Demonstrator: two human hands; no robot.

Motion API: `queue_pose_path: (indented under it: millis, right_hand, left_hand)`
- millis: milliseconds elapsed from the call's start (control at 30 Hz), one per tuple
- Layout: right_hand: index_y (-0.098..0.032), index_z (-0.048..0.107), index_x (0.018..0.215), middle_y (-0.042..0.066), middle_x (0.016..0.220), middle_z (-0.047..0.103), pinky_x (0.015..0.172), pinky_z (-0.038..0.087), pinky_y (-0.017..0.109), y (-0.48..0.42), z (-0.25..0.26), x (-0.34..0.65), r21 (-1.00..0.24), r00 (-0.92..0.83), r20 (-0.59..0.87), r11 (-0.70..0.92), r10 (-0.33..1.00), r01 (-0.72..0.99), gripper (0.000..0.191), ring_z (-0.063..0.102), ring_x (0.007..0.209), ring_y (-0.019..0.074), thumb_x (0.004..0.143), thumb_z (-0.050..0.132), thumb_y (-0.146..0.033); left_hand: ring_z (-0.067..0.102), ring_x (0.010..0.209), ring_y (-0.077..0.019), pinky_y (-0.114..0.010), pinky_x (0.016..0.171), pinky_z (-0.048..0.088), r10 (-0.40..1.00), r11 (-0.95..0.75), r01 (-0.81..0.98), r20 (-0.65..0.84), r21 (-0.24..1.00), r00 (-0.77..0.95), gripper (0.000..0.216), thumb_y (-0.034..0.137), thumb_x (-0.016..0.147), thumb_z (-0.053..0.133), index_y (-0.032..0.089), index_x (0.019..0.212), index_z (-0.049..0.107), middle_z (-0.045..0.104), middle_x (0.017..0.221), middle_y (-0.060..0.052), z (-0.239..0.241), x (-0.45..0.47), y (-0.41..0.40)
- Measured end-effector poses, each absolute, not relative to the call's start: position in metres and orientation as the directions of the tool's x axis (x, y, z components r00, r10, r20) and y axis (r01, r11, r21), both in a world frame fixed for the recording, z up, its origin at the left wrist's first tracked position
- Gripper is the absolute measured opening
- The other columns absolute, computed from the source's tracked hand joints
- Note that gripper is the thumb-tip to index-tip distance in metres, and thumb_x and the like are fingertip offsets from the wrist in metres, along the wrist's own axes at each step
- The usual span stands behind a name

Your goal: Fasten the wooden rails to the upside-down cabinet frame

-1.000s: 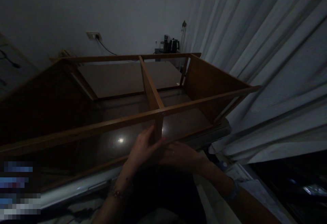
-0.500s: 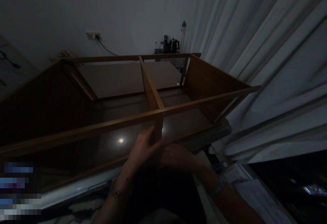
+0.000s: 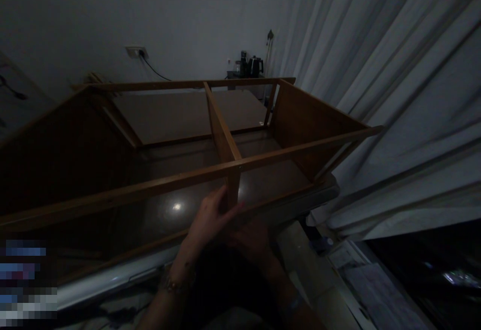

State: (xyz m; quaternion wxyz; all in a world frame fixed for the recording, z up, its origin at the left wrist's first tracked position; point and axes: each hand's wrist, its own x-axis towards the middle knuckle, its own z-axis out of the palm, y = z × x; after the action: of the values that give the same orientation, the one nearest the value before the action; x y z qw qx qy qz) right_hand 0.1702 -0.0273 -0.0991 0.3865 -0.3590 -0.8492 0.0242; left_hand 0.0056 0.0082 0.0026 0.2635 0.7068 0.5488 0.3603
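A brown wooden furniture frame [image 3: 180, 176] with open bays lies before me, with a wooden divider [image 3: 224, 132] across its middle. My left hand [image 3: 214, 214] is closed around the near upright of the divider, just below the front rail; its thumb lies across the upright and the fingers go behind it. Close beside and below it is my right hand [image 3: 250, 239], dark and smeared by motion. Its fingers are mostly lost in shadow, and I cannot tell if it holds anything. A screw head [image 3: 240, 167] shows at the rail joint above my left hand.
White curtains [image 3: 398, 84] hang along the right side. At the back, a black kettle [image 3: 256, 66] stands on a small dark stand by the wall. A wall socket [image 3: 136, 51] with a plugged-in cable is at the back left. Boxes or papers [image 3: 364, 290] lie low at the right.
My right hand and forearm have moved down and to the left, towards my body. My left hand keeps its hold on the upright, and the wooden frame has not moved.
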Motion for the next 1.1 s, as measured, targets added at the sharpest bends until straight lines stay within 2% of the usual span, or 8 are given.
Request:
queue_pose_path:
  millis: [200,333,467,567,667,833,1000,1100]
  right_hand:
    - [-0.033,0.073,0.104,0.002,0.089,0.071,0.081,0.048,0.034,-0.034,-0.099,0.169,-0.321,-0.306,0.724,0.694,0.619,0.644,0.023,0.061,0.087,0.0195,0.091,0.061,-0.048]
    - [-0.038,0.072,0.109,0.004,0.115,0.064,0.092,0.045,0.038,-0.038,-0.095,0.168,-0.299,-0.211,0.772,0.636,0.600,0.712,0.025,0.056,0.105,0.0226,0.090,0.062,-0.051]
    - [-0.034,0.067,0.120,0.007,0.138,0.054,0.102,0.041,0.046,-0.038,-0.091,0.168,-0.298,-0.272,0.733,0.654,0.624,0.696,0.034,0.044,0.130,0.0296,0.092,0.058,-0.051]
    - [-0.030,0.062,0.129,0.008,0.145,0.050,0.104,0.040,0.050,-0.036,-0.090,0.168,-0.282,-0.354,0.671,0.666,0.651,0.691,0.041,0.038,0.137,0.0316,0.092,0.057,-0.049]
    - [-0.029,0.062,0.129,0.008,0.147,0.048,0.105,0.039,0.051,-0.036,-0.089,0.169,-0.286,-0.362,0.662,0.668,0.656,0.687,0.041,0.036,0.139,0.0317,0.092,0.058,-0.047]
    - [-0.033,0.066,0.123,0.007,0.141,0.051,0.103,0.041,0.050,-0.041,-0.091,0.165,-0.290,-0.319,0.652,0.615,0.688,0.734,0.039,0.043,0.131,0.0318,0.087,0.065,-0.049]
    - [-0.038,0.071,0.113,0.005,0.099,0.067,0.087,0.046,0.042,-0.056,-0.103,0.156,-0.398,-0.112,0.707,0.524,0.698,0.753,0.024,0.057,0.094,0.0245,0.090,0.065,-0.041]
    - [-0.037,0.070,0.114,0.001,0.085,0.070,0.084,0.045,0.042,-0.061,-0.106,0.151,-0.408,-0.125,0.728,0.573,0.674,0.711,0.023,0.059,0.082,0.0217,0.093,0.063,-0.030]
  left_hand:
    - [0.067,0.090,-0.0217,-0.032,0.080,0.053,0.969,-0.247,0.577,0.204,0.778,0.139,0.046,0.055,0.086,0.061,0.022,0.118,0.061,0.071,0.104,-0.006,0.004,0.006,0.007]
    - [0.067,0.095,-0.0236,-0.034,0.083,0.053,0.970,-0.245,0.562,0.190,0.790,0.155,0.045,0.055,0.087,0.060,0.021,0.116,0.061,0.070,0.107,-0.008,0.006,0.006,0.007]
    - [0.067,0.097,-0.0250,-0.035,0.083,0.054,0.970,-0.243,0.549,0.186,0.800,0.158,0.045,0.055,0.086,0.060,0.020,0.115,0.061,0.071,0.108,-0.009,0.003,0.005,0.008]
    - [0.068,0.096,-0.0250,-0.035,0.080,0.054,0.971,-0.237,0.548,0.180,0.802,0.156,0.045,0.054,0.087,0.060,0.020,0.116,0.061,0.071,0.107,-0.009,0.001,0.004,0.009]
    - [0.068,0.094,-0.0251,-0.035,0.079,0.055,0.969,-0.246,0.556,0.186,0.794,0.163,0.043,0.054,0.087,0.060,0.019,0.112,0.062,0.071,0.104,-0.009,0.001,0.004,0.009]
    - [0.067,0.095,-0.0248,-0.036,0.083,0.054,0.966,-0.258,0.556,0.206,0.790,0.154,0.045,0.054,0.086,0.060,0.020,0.115,0.061,0.071,0.105,-0.008,0.003,0.005,0.009]
    - [0.068,0.093,-0.0247,-0.035,0.079,0.055,0.971,-0.240,0.552,0.188,0.798,0.150,0.046,0.055,0.086,0.060,0.020,0.116,0.061,0.071,0.104,-0.009,0.002,0.006,0.008]
    - [0.068,0.093,-0.0242,-0.034,0.078,0.054,0.973,-0.233,0.565,0.188,0.792,0.137,0.046,0.055,0.086,0.061,0.020,0.116,0.061,0.071,0.104,-0.009,0.001,0.005,0.009]
